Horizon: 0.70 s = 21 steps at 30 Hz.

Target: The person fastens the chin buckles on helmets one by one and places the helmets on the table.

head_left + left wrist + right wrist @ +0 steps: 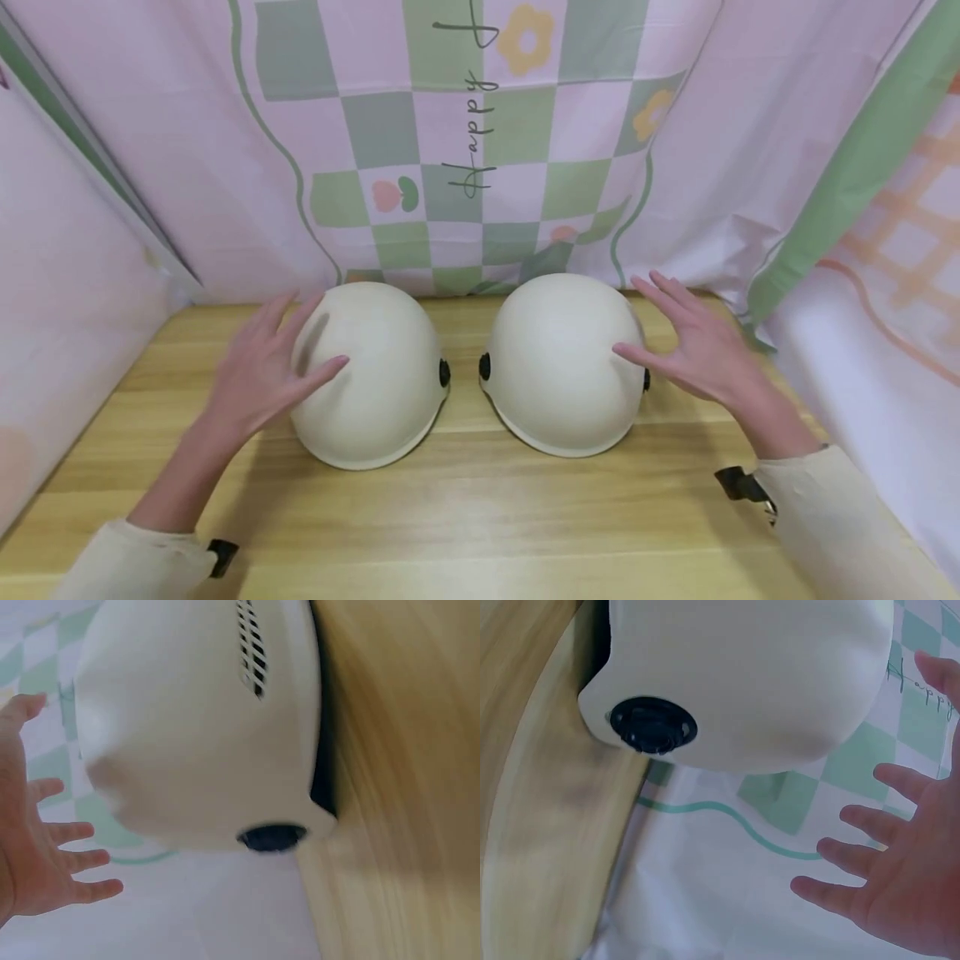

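Observation:
Two cream-white helmets stand side by side, dome up, on a wooden table. My left hand point(258, 367) is over the outer side of the left helmet point(371, 375), fingers spread and holding nothing. In the left wrist view that helmet point(202, 735) shows a slotted vent and a black round side fitting point(271, 837). My right hand point(693, 346) is spread at the outer side of the right helmet point(562, 367), also holding nothing. The right wrist view shows a gap between the spread fingers point(855, 859) and the helmet's shell, with a black side knob point(652, 724) low on it.
The wooden table point(465, 517) runs up to a hanging cloth point(517, 125) with green checks and lettering behind the helmets. More cloth hangs at the left point(67, 250) and right point(885, 275) sides. A narrow gap separates the helmets. Black straps point(738, 485) show at both sleeves.

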Motion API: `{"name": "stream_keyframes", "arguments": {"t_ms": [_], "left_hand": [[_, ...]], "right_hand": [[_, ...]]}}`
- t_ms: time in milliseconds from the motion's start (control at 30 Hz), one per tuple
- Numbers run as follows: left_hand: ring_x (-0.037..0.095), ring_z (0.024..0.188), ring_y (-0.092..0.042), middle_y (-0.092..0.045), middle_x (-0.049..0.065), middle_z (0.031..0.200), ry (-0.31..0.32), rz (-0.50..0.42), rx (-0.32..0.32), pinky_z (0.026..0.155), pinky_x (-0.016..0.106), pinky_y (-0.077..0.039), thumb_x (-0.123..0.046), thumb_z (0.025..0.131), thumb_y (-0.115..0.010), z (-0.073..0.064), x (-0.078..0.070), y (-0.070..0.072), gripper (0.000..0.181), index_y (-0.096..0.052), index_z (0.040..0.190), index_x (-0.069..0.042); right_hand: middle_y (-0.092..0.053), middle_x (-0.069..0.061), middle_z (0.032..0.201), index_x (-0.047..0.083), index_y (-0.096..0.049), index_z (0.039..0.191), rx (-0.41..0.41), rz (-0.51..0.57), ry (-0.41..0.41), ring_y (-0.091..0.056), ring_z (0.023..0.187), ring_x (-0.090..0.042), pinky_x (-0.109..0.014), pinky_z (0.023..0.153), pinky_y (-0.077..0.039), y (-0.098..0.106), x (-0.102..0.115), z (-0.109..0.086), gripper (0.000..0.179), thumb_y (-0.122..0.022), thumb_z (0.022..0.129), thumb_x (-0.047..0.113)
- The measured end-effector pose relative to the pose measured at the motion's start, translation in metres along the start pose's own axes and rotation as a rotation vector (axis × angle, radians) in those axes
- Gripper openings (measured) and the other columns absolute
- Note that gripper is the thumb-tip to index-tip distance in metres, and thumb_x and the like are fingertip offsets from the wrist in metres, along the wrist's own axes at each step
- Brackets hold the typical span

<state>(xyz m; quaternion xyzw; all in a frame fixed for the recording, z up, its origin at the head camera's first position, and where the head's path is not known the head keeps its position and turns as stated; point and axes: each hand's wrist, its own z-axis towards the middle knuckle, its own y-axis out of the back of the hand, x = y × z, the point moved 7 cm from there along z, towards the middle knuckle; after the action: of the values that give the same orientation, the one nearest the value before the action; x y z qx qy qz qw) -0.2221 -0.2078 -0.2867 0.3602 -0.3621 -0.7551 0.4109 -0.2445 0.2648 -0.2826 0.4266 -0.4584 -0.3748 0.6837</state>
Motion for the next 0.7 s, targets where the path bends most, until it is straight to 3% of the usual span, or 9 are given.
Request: {"name": "stream_keyframes", "arguments": {"t_ms": [267, 567, 700], "left_hand": [[0.046, 0.145, -0.037, -0.042, 0.024, 0.156, -0.029, -0.072, -0.077, 0.108, 0.073, -0.032, -0.047, 0.085, -0.075, 0.021, -0.024, -0.005, 0.083, -0.047, 0.155, -0.012], [0.041, 0.142, -0.041, -0.044, 0.022, 0.153, -0.140, -0.190, -0.095, 0.111, 0.065, -0.035, -0.042, 0.086, -0.080, 0.040, -0.066, -0.024, 0.079, -0.051, 0.151, -0.009], [0.041, 0.140, -0.043, -0.043, 0.022, 0.154, -0.159, -0.243, -0.059, 0.112, 0.063, -0.037, -0.041, 0.085, -0.082, 0.048, -0.082, -0.034, 0.082, -0.049, 0.153, -0.010]], "right_hand": [[-0.026, -0.019, 0.168, 0.017, -0.032, 0.164, -0.020, 0.103, -0.024, -0.029, 0.148, -0.052, -0.080, 0.105, -0.027, -0.006, 0.000, 0.004, 0.091, -0.074, 0.091, 0.052], [-0.039, -0.024, 0.160, 0.010, -0.041, 0.159, -0.068, 0.366, -0.027, -0.035, 0.145, -0.049, -0.074, 0.106, -0.034, -0.013, -0.012, 0.003, 0.090, -0.087, 0.084, 0.031], [-0.038, -0.026, 0.160, 0.010, -0.040, 0.159, -0.053, 0.448, -0.030, -0.037, 0.142, -0.052, -0.074, 0.106, -0.035, -0.016, -0.018, 0.003, 0.088, -0.085, 0.085, 0.025]]}}
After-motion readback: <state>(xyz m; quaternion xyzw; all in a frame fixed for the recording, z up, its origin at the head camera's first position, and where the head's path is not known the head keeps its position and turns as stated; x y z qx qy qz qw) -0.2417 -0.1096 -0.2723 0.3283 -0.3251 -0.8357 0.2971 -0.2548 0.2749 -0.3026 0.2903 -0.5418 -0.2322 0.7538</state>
